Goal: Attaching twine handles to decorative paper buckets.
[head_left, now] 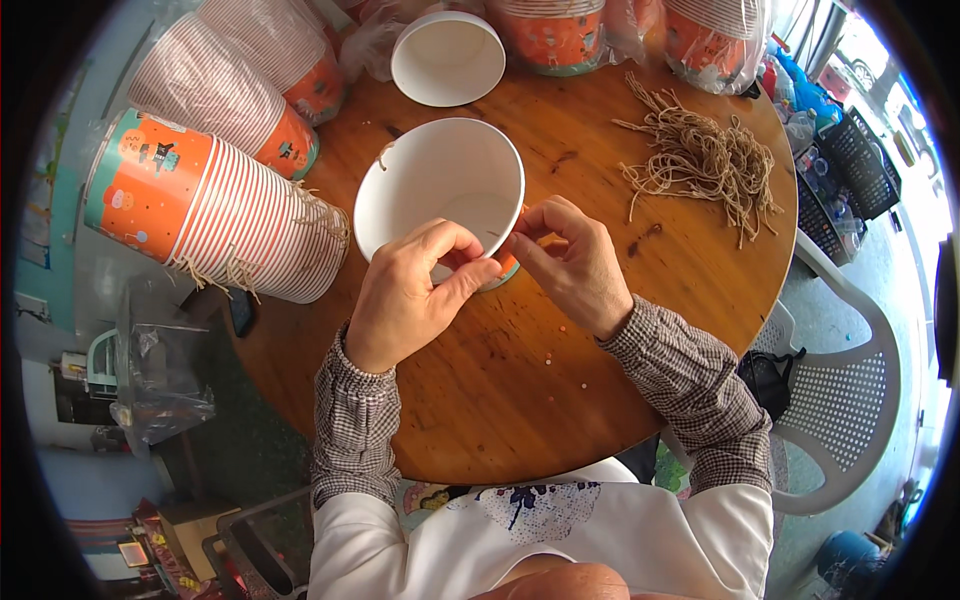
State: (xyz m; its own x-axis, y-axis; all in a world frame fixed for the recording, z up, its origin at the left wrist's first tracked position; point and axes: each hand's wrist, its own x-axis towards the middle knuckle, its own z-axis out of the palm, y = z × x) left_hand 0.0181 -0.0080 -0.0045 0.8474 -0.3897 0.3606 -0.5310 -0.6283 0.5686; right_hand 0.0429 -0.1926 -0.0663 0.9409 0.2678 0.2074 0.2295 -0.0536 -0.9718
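A paper bucket (430, 180), white inside and orange outside, stands tilted on the round table with its mouth toward me. A short loop of brown string (385, 157) hangs at its left rim. My left hand (405, 295) is closed at the near rim, thumb and forefinger pinching around the bucket's edge. At the right side of the same rim, my right hand (575, 260) is closed in a pinch against the orange outer wall. Whatever lies between its fingertips is too small to make out. A thin brown bit shows inside the rim between the hands.
A tangled heap of brown strings (705, 160) lies at the right of the wooden table (500, 410). A nested stack of orange buckets (215, 205) with strings lies at left. Another white-inside bucket (448, 60) and wrapped stacks stand behind. A white plastic chair (850, 400) is at right.
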